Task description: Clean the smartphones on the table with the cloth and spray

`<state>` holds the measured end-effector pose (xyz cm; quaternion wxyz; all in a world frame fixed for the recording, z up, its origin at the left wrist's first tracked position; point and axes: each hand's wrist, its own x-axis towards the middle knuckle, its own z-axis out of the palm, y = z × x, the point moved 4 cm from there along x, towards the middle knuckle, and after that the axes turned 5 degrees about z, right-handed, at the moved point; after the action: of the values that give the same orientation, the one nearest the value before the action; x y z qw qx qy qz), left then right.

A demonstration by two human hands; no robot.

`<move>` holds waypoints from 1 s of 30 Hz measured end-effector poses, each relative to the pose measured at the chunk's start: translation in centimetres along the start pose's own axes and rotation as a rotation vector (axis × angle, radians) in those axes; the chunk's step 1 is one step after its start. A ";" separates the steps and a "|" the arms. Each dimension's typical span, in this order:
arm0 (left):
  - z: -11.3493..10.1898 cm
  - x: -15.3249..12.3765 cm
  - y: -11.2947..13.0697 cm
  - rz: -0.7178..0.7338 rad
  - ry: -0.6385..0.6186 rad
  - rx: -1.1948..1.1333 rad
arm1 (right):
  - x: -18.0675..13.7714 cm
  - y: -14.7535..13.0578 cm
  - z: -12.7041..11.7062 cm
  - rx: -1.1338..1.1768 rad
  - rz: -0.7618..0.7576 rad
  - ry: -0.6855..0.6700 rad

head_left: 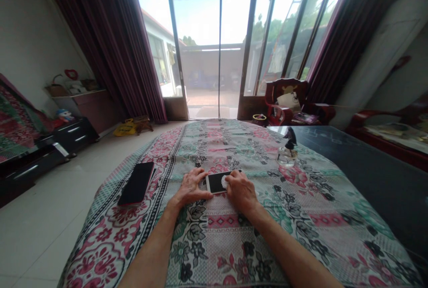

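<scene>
A white-framed smartphone with a dark screen lies sideways on the patterned tablecloth. My left hand grips its left end, thumb along the near edge and fingers at the far edge. Against the right part of the screen, my right hand presses a small white wad, perhaps tissue or cotton, pinched in its closed fingers. The hand covers the phone's right end. Off to the left lies a larger dark tablet-like device with a reddish edge, a thin dark thing partly under it.
On the right of the cloth stands a clear bottle with a black spray head. A dark tabletop adjoins on the right. Beyond are a wooden chair, glass doors, curtains, a yellow bag and a black cabinet.
</scene>
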<state>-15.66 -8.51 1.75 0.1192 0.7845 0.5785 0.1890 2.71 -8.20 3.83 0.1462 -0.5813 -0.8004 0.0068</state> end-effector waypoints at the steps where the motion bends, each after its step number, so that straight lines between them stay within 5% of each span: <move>1: 0.0 0.0 0.0 0.001 0.001 -0.001 | -0.1 -0.1 0.1 -0.005 -0.012 -0.003; 9: 0.6 0.2 -0.6 0.015 0.027 -0.003 | -1.5 -3.1 0.4 0.019 -0.206 -0.018; 19: 0.1 0.1 -0.2 0.008 -0.011 0.004 | 0.5 0.9 0.3 -0.004 0.018 0.017; 30: 0.2 0.1 -0.3 0.019 0.023 0.000 | -1.3 -2.9 0.8 0.031 -0.152 -0.003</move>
<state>-15.78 -8.29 1.45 0.1105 0.7878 0.5723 0.1992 0.21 -10.26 3.29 0.1540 -0.5166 -0.8422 0.0090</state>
